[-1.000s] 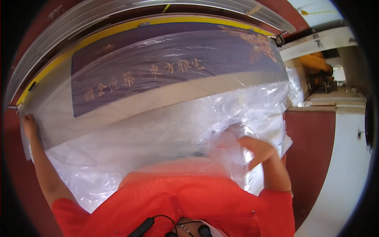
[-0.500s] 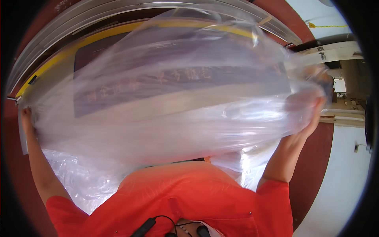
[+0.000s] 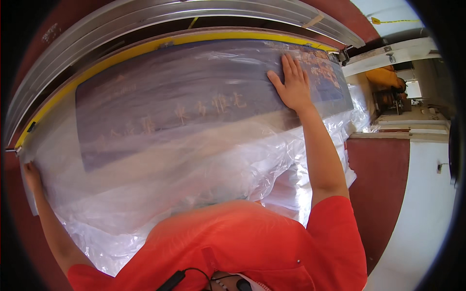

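A large clear plastic sheet (image 3: pixel 194 160) lies spread over a long dark purple panel (image 3: pixel 160 97) with pale characters on it. My right hand (image 3: pixel 290 85) lies flat, fingers apart, pressing the plastic onto the panel's far right part. My left hand (image 3: pixel 32 175) grips the plastic's left edge at the near left corner. Loose crumpled plastic bunches in front of my orange shirt.
A yellow strip (image 3: pixel 97 63) and curved grey metal rails (image 3: pixel 121 29) run behind the panel. Dark red floor (image 3: pixel 378 174) and a white floor area (image 3: pixel 422 213) lie to the right. A person in an orange top (image 3: pixel 386 77) is at the far right beside some equipment.
The plastic, billowed up in the air half a second ago, has come down flat over the panel. My right hand has let go of its edge and now presses on top.
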A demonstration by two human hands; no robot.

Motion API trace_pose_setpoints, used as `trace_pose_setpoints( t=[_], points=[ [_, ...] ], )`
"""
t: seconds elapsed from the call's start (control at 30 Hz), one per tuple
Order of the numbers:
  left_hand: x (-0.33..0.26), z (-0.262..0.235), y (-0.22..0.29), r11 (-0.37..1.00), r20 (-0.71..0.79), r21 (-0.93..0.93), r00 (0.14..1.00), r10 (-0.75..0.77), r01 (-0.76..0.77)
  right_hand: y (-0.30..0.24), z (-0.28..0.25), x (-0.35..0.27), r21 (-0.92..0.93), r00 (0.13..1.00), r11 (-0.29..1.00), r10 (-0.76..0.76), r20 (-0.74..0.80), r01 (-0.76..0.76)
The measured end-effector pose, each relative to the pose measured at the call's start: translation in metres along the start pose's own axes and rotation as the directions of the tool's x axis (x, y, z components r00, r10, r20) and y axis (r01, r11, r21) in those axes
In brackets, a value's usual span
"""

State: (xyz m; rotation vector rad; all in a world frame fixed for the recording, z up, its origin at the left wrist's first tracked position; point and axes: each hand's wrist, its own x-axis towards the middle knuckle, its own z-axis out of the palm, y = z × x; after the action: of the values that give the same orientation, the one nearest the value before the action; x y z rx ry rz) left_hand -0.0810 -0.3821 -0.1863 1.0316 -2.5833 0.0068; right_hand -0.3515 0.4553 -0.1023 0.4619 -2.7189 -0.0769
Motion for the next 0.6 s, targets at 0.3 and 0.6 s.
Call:
trace_pose_setpoints(
  t=[0.3, 0.6],
  points=[
    [-0.02, -0.021, -0.009, 1.0, 0.011, 0.023, 1.0, 0.019, -0.02, 0.017, 0.009, -0.001, 0.077, 0.971, 0.975, 0.196, 0.134, -0.208],
    [-0.01, -0.035, -0.046, 0.981, 0.16, -0.194, 0.987, 0.005, 0.027, 0.088, 0.035, 0.039, 0.301, 0.944, 0.902, 0.331, -0.019, -0.31]
  ],
)
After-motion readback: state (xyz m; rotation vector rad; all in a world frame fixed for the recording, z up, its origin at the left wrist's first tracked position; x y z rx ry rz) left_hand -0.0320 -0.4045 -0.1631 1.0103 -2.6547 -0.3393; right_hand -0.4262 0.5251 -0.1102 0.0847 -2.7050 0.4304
